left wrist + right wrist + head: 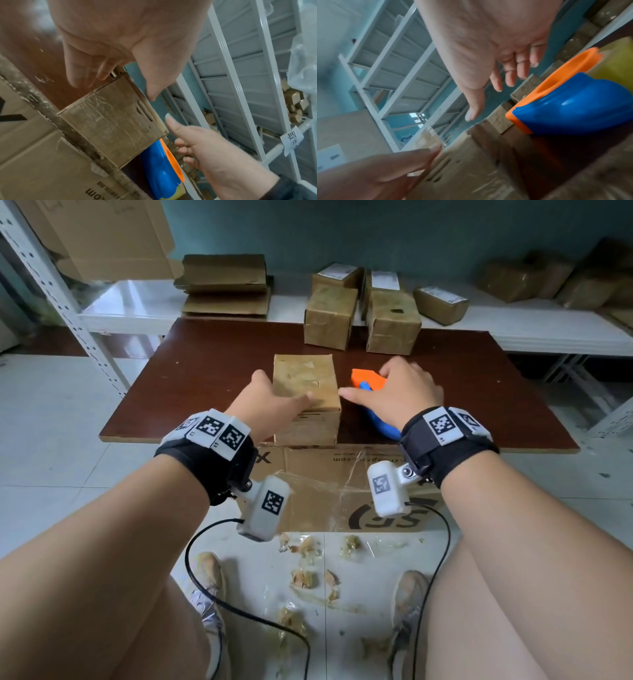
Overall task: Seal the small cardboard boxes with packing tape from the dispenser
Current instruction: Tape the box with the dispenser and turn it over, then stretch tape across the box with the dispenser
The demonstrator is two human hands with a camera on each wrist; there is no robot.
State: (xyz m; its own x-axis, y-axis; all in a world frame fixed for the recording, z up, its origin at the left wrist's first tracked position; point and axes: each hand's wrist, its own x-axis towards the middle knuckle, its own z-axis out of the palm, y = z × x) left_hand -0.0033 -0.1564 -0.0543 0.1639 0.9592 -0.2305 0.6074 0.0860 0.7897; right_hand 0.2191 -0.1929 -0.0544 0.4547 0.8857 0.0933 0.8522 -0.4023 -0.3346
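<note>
Box [305, 392] sits under the left hand [274, 405], fingers flat and together on its top. Right hand [404, 395], fingers loosely spread, hovers over the tape dispenser [371, 392]; grasp its handle firmly while steadying the carton.

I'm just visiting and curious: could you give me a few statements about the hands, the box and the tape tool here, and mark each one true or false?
1. The left hand rests on the box nearest the person. True.
2. The right hand is lifting the tape dispenser high in the air. False: the hand is open above it and the dispenser lies on the brown board.
3. The tape dispenser is blue and orange. True.
4. The dispenser lies to the left of the box. False: it lies to its right.
5. Two more small boxes stand at the far edge of the board. True.
</note>
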